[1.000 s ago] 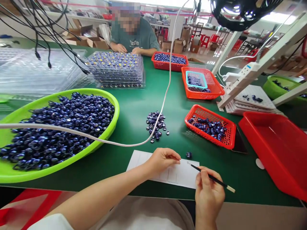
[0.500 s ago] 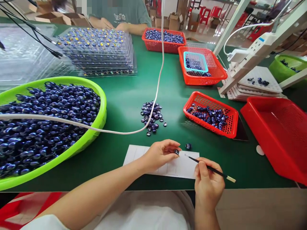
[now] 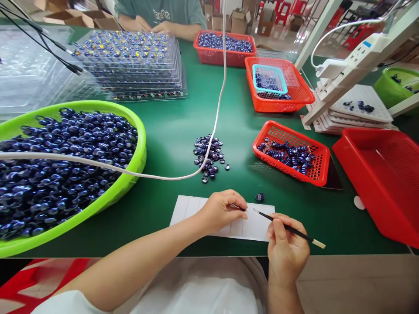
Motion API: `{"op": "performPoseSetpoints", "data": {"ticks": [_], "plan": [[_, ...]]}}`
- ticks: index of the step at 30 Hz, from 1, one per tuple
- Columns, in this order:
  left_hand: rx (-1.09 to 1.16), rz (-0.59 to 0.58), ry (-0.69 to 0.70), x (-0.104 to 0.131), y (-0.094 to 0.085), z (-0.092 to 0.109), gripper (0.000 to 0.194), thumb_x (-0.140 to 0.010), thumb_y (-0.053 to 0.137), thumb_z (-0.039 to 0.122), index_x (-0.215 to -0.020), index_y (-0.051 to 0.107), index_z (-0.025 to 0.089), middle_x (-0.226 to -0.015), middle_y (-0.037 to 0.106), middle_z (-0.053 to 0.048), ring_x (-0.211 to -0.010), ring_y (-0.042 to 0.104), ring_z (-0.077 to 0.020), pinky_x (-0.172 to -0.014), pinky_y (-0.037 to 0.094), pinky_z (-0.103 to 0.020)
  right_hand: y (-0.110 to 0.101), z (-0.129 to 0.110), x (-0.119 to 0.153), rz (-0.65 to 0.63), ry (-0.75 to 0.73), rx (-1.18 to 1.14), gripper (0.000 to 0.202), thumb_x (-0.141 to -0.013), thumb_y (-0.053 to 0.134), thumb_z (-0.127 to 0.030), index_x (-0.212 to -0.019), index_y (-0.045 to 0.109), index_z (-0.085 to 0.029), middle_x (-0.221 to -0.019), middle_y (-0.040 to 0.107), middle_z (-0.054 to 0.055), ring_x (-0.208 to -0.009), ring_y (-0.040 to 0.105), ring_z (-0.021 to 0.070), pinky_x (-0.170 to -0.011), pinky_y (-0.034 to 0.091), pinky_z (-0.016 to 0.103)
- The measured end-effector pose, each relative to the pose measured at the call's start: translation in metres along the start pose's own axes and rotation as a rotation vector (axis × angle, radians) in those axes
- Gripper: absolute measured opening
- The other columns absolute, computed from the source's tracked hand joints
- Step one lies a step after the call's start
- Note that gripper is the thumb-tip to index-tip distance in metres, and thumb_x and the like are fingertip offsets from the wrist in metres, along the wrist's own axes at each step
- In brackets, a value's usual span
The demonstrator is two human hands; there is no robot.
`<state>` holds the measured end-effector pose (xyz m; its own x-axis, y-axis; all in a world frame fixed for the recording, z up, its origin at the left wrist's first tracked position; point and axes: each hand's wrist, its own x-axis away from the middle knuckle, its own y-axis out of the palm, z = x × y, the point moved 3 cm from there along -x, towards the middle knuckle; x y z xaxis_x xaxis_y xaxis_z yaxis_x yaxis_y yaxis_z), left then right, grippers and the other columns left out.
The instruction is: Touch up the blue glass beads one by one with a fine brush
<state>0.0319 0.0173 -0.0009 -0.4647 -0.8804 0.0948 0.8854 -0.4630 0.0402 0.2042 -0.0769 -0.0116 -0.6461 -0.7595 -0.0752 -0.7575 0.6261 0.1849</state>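
Fingers (image 3: 237, 205) of the left hand (image 3: 219, 211) are pinched together over the white paper sheet (image 3: 253, 226), and something small and thin is gripped at their tips — what it is cannot be told. A thin black brush (image 3: 288, 228) is held pen-fashion in the clenched right hand (image 3: 286, 253), its fine tip pointed toward the left fingertips and stopped just short of them. Both hands are rested on the near edge of the green worktop (image 3: 170, 126). One dark blue bead (image 3: 259, 197) is seen just beyond the sheet, apart from both hands. Farther back a small loose pile of blue beads (image 3: 209, 157) is crossed by a white cable (image 3: 216, 117). To the left a lime-green basin (image 3: 98, 205) is heaped with blue beads; to the right a small red basket (image 3: 291, 155) with more beads is set beside a large red tray (image 3: 382, 183). Across the worktop, stacked clear trays (image 3: 131, 65) are handled by another person's hands (image 3: 153, 27).
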Motion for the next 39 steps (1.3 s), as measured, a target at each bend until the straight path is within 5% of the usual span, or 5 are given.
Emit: {"op": "performPoseSetpoints", "data": {"ticks": [6, 17, 39], "plan": [[-0.010, -0.005, -0.036, 0.001, -0.002, 0.000, 0.014, -0.076, 0.075, 0.015, -0.089, 0.080, 0.017, -0.105, 0.072, -0.010, -0.094, 0.069, -0.0206, -0.084, 0.058, -0.030, 0.001, -0.001, 0.001, 0.009, -0.007, -0.008, 0.013, -0.085, 0.076, -0.023, -0.088, 0.065, -0.018, -0.093, 0.071, 0.005, -0.050, 0.054, 0.0064, -0.053, 0.047, 0.024], [-0.087, 0.038, -0.024, 0.002, 0.010, -0.008, 0.028, -0.071, 0.078, 0.010, -0.098, 0.071, 0.014, -0.094, 0.074, -0.006, -0.080, 0.071, -0.0171, -0.080, 0.060, -0.029, 0.003, -0.001, 0.001, 0.000, -0.040, 0.123, 0.015, -0.085, 0.076, -0.029, -0.090, 0.067, -0.018, -0.094, 0.070, 0.006, -0.052, 0.056, 0.0085, -0.051, 0.049, 0.025], [-0.131, 0.025, -0.023, 0.002, 0.008, -0.002, 0.022, -0.074, 0.078, 0.011, -0.095, 0.070, 0.014, -0.091, 0.073, -0.005, -0.079, 0.071, -0.0164, -0.076, 0.060, -0.026, 0.009, -0.007, 0.009, -0.090, -0.128, 0.391, 0.011, -0.087, 0.074, -0.029, -0.091, 0.071, -0.019, -0.093, 0.073, 0.006, -0.053, 0.059, 0.0115, -0.049, 0.051, 0.026]]}}
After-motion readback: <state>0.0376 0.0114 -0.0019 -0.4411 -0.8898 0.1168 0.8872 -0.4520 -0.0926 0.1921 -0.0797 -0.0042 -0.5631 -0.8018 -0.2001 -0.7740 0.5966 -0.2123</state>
